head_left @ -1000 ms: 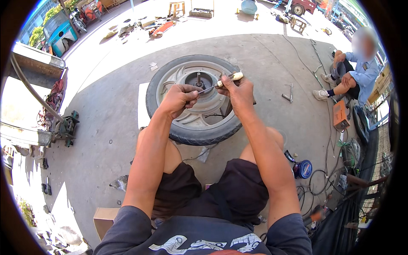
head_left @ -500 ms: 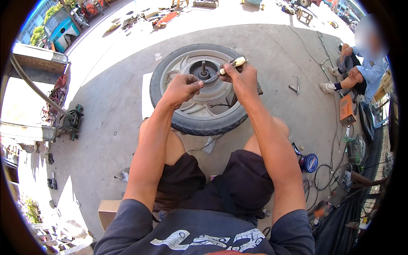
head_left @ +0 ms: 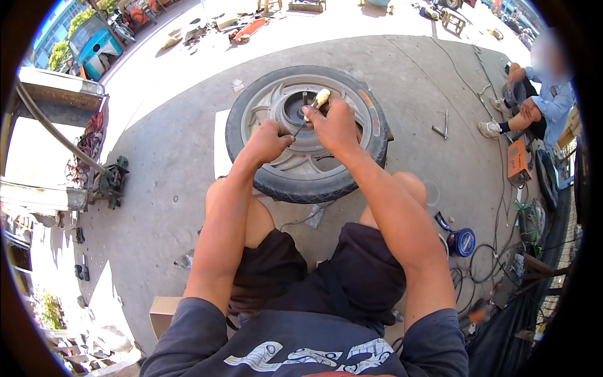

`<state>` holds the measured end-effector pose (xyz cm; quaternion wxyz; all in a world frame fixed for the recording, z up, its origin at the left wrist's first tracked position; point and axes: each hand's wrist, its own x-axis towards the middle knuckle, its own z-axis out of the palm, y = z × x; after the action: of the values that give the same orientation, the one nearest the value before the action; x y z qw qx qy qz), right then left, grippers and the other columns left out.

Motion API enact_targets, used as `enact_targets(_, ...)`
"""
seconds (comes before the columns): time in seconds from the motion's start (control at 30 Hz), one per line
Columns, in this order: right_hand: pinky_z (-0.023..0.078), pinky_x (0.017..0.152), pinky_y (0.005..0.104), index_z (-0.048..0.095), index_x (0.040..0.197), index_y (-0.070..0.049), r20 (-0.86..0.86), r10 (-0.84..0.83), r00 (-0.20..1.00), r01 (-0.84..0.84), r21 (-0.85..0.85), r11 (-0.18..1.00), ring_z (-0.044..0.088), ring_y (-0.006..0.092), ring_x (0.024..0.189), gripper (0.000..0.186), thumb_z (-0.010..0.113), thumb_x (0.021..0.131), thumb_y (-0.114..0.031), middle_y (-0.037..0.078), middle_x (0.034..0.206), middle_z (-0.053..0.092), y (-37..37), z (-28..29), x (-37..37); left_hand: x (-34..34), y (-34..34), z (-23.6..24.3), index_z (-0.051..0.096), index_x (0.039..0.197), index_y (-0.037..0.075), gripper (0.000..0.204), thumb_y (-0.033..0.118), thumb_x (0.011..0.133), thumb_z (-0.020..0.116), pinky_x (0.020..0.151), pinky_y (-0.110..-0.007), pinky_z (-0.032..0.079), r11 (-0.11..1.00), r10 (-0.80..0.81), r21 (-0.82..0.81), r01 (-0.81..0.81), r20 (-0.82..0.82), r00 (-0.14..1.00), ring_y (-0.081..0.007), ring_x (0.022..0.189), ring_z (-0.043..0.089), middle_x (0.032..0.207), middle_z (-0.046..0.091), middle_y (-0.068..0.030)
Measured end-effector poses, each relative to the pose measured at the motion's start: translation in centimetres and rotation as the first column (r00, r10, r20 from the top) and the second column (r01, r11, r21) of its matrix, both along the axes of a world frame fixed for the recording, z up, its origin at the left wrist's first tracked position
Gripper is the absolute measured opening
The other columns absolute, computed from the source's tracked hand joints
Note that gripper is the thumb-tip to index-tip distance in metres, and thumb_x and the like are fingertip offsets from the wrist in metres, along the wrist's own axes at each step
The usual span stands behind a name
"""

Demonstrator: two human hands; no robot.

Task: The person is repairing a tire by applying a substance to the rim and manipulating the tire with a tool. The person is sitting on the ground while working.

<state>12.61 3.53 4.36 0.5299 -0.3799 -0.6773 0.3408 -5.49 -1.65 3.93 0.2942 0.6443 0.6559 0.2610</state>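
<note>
A wheel with a black tire (head_left: 306,192) and grey cast spokes lies flat before me, over a pale sheet (head_left: 220,147); a short axle (head_left: 304,97) rises from its hub. My right hand (head_left: 332,129) grips a cream-handled hand tool (head_left: 321,98) above the hub, handle tilted up and away. The tool's thin dark shaft (head_left: 300,130) reaches down-left to my left hand (head_left: 269,141), whose closed fingers pinch its end. The exact tool tip is hidden by those fingers.
A person (head_left: 549,103) in a blue shirt sits at the right, beside an orange box (head_left: 519,163) and tangled cables. A T-handled tool (head_left: 441,131) lies on the concrete. Left are a metal bench (head_left: 47,200) and red hoses; a blue tub (head_left: 463,242) sits near my right leg.
My right hand has shifted left toward the hub, and the tool is now more steeply angled. The view has also shifted slightly, with the wheel appearing higher than a second ago.
</note>
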Motion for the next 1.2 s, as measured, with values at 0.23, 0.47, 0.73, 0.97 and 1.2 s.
enact_targets(0.23, 0.049, 0.067, 0.0516, 0.054, 0.090, 0.006, 0.268, 0.022, 0.963, -0.059, 0.133, 0.989, 0.065, 0.0475, 0.078, 0.032, 0.077, 0.081, -0.014, 0.028, 0.076, 0.064, -1.6, 1.0, -1.4, -0.8, -0.2, -1.3, 0.074, 0.104, -0.001, 0.026, 0.010, 0.081, 0.067, 0.069, -0.036, 0.051, 0.999, -0.033, -0.009, 0.032, -0.116, 0.993, -0.0181, 0.067, 0.063, 0.071, 0.067, -0.0174)
enact_targets(0.47, 0.049, 0.067, 0.0533, 0.053, 0.091, 0.005, 0.313, 0.043, 0.949, -0.109, 0.197, 0.974, 0.064, 0.0478, 0.077, 0.029, 0.074, 0.082, -0.013, 0.028, 0.076, 0.063, -1.7, 0.2, -2.3, -0.8, -0.4, -0.9, 0.075, 0.105, 0.001, 0.028, 0.008, 0.079, 0.066, 0.068, -0.037, 0.051, 0.999, -0.026, -0.042, 0.022, -0.098, 0.995, -0.0204, 0.066, 0.063, 0.072, 0.068, -0.0165)
enact_targets(0.73, 0.049, 0.068, 0.0534, 0.053, 0.091, 0.005, 0.339, 0.076, 0.938, -0.145, 0.182, 0.973, 0.064, 0.0481, 0.078, 0.029, 0.073, 0.082, -0.013, 0.028, 0.076, 0.064, -1.9, 0.2, -2.6, -1.0, -0.6, -0.9, 0.075, 0.105, 0.001, 0.028, 0.009, 0.080, 0.066, 0.070, -0.038, 0.052, 0.996, 0.006, -0.084, -0.017, -0.121, 0.993, -0.0232, 0.068, 0.066, 0.077, 0.070, -0.0184)
enact_targets(0.97, 0.050, 0.074, 0.0527, 0.056, 0.091, 0.005, 0.462, 0.122, 0.878, -0.224, 0.174, 0.959, 0.065, 0.0466, 0.081, 0.028, 0.073, 0.082, -0.015, 0.028, 0.078, 0.066, -1.4, 1.3, -3.1, -1.4, -0.5, 0.3, 0.074, 0.102, -0.001, 0.025, 0.010, 0.080, 0.067, 0.073, -0.038, 0.051, 0.995, 0.060, -0.071, -0.066, -0.077, 0.995, -0.0221, 0.075, 0.067, 0.080, 0.071, -0.0173)
enact_targets(1.2, 0.052, 0.078, 0.0498, 0.058, 0.091, 0.005, 0.590, 0.137, 0.796, -0.263, 0.133, 0.955, 0.066, 0.0440, 0.087, 0.034, 0.079, 0.076, -0.017, 0.026, 0.080, 0.067, -0.1, 2.4, -3.7, -2.1, -0.6, 2.8, 0.074, 0.099, -0.005, 0.025, 0.012, 0.081, 0.069, 0.074, -0.035, 0.050, 0.988, 0.139, -0.071, -0.141, -0.031, 0.990, -0.0193, 0.078, 0.065, 0.081, 0.071, -0.0137)
